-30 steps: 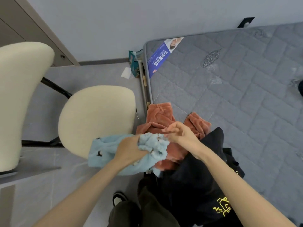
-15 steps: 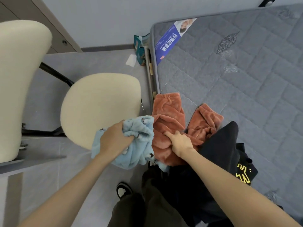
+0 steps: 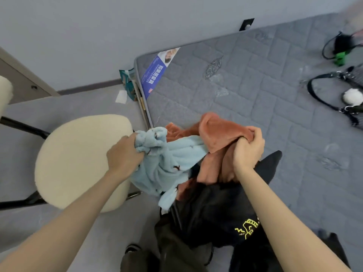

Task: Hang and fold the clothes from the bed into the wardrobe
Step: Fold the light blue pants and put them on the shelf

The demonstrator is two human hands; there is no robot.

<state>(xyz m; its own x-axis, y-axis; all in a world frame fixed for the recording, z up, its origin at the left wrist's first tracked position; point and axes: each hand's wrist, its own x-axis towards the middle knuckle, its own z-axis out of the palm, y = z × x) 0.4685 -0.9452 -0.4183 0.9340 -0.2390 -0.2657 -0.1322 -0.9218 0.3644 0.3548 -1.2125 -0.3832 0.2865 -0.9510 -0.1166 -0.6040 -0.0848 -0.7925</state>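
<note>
Three garments sit bunched at the near corner of the bed [image 3: 255,99]. None looks folded or hung, so I judge the task barely begun. The sorting is in hand, while the folding, the hanging and the trip to the wardrobe, which is not in view, are all left.

The blue garment [image 3: 172,163] is lifted off the pile, its crumpled top wadded in the left hand [image 3: 123,154], whose grip is curled tight round the cloth. The orange garment [image 3: 220,138] is raised beside it and overlaps it, and the right hand [image 3: 247,152] has its grip closed round a gathered fold. Both are thick, fluffy fleece, soft and shapeless, the blue one dotted with small dark marks. Under them the black garment [image 3: 216,216] lies slack and smoother, with a yellow print, draping over the bed's edge toward the person's legs.

The bed is a bare grey quilted mattress with a blue label [image 3: 155,73] at its corner. Black straps [image 3: 310,88] and a white pompom [image 3: 352,97] lie well apart at the far right. A cream padded chair [image 3: 78,160] stands on the floor [image 3: 59,110] just beside the bed.
</note>
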